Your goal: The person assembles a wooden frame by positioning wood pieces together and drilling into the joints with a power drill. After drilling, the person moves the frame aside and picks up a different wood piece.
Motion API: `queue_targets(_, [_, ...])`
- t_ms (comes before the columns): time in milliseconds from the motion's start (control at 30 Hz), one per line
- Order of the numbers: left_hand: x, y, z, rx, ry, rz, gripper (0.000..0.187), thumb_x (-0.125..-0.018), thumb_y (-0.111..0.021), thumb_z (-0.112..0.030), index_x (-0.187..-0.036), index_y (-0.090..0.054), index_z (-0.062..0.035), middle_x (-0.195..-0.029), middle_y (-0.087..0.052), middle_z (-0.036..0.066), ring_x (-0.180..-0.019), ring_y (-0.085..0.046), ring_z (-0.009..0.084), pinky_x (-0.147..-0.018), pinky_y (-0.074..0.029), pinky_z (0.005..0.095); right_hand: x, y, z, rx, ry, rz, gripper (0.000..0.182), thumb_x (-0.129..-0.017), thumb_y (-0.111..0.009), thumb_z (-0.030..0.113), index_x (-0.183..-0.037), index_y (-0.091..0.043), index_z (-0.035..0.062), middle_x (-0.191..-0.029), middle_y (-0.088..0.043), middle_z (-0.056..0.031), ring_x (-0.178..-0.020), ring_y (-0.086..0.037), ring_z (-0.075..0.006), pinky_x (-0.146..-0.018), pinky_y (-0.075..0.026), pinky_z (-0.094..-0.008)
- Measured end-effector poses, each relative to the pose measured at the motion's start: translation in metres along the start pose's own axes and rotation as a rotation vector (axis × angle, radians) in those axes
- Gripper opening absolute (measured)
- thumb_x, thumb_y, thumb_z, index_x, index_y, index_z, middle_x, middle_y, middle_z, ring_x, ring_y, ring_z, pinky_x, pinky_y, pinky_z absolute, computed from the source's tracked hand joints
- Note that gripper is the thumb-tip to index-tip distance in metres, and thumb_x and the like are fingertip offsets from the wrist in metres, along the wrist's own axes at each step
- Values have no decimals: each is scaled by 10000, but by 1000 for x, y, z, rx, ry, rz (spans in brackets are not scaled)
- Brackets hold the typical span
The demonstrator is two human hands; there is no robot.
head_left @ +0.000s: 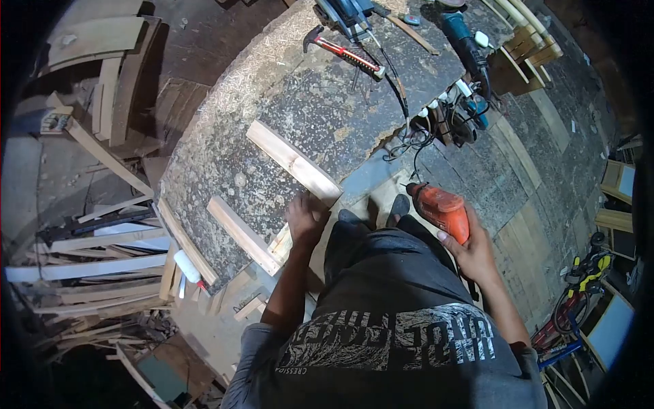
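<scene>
My left hand is closed around the near corner of a wooden frame, at the end of its longer board. A shorter board lies roughly parallel, and a short crosspiece runs from its near end toward my hand. Part of that crosspiece is hidden under the hand. In my right hand is an orange power drill, gripped by its rear. The drill's bit end points up and left, apart from the wood.
On the speckled worktable lie a red claw hammer, a blue power tool and a teal grinder. Cables tangle by a power strip. A white glue bottle rests at the left edge; scrap wood is piled beyond.
</scene>
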State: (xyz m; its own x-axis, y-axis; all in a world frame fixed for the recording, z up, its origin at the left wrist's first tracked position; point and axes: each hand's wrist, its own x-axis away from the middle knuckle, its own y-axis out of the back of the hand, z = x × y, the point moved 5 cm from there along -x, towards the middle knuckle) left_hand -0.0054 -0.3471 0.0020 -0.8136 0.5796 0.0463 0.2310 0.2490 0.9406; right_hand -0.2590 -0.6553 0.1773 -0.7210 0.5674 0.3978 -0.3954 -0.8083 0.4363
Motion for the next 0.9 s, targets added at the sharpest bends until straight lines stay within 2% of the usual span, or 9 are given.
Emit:
queue_targets(133, [7,-5,-3,10,94,203,804,-764,-841,-381,-1404,-480,-53,-1303,-563,198,-1194,-531,403,-993,-408,524,-1,-6,1,-72,11,31,743,-905,-790,233,-1521,-408,68,-1255,-702,-221,-1195,-683,-359,-1010,-507,-407])
queue_targets(267, [9,17,-13,24,31,222,680,-783,-831,-375,-1321,-563,-56,-1171,-627,180,-1127,-580,377,-952,-435,517,11,-9,25,-20,3,32,747,-915,-781,234,-1529,-392,63,-1261,-700,-221,-1203,-679,-361,-1010,-508,-406])
queue_targets(333, [-5,23,13,278,-184,82,458,-806,-814,-353,-1130,-663,-67,-994,-661,145,-992,-629,369,-878,-473,509,21,-16,37,-46,8,29,759,-918,-778,224,-1537,-375,45,-1263,-696,-227,-1203,-678,-366,-1010,-509,-408])
queue_targets(367, [-30,46,9,45,-116,44,321,-825,-801,-332,-992,-702,-76,-915,-679,128,-905,-648,377,-816,-493,503,27,-20,46,-30,5,20,773,-915,-780,208,-1542,-362,32,-1272,-691,-232,-1215,-672,-368,-1017,-506,-408])
queue_targets(400, [-54,58,19,222,-115,-130,306,-842,-791,-305,-1016,-696,-72,-936,-681,134,-884,-644,384,-767,-492,502,33,-24,56,-22,-11,11,773,-915,-780,208,-1542,-362,32,-1272,-691,-232,-1215,-672,-368,-1017,-506,-408])
queue_targets(500, [-140,84,23,100,-323,-375,255,-907,-702,-149,-1116,-640,-17,-1034,-644,164,-955,-583,373,-848,-439,487,51,-36,99,27,-49,23,788,-908,-789,197,-1540,-357,10,-1313,-670,-237,-1235,-660,-349,-1048,-488,-412])
queue_targets(633, [-226,65,14,94,-332,-311,452,-951,-666,-313,-1285,-631,-10,-1386,-552,213,-1349,-454,392,-1155,-291,539,65,-62,139,-75,-176,28,811,-903,-796,201,-1538,-341,-17,-1325,-658,-248,-1253,-645,-357,-1076,-469,-425])
queue_targets(767, [-246,26,12,-91,-281,-179,552,-975,-577,-440,-1340,-627,-30,-1461,-520,199,-1456,-355,405,-1229,-154,611,55,-87,187,109,-184,88,808,-895,-805,199,-1528,-352,-16,-1312,-665,-246,-1248,-650,-366,-1072,-476,-438])
queue_targets(900, [-251,19,19,-98,-230,-115,575,-970,-575,-468,-1366,-619,-53,-1508,-482,182,-1484,-311,383,-1232,-130,640,41,-111,209,189,-147,116,778,-899,-806,215,-1508,-375,-3,-1292,-676,-244,-1204,-678,-375,-1038,-506,-439])
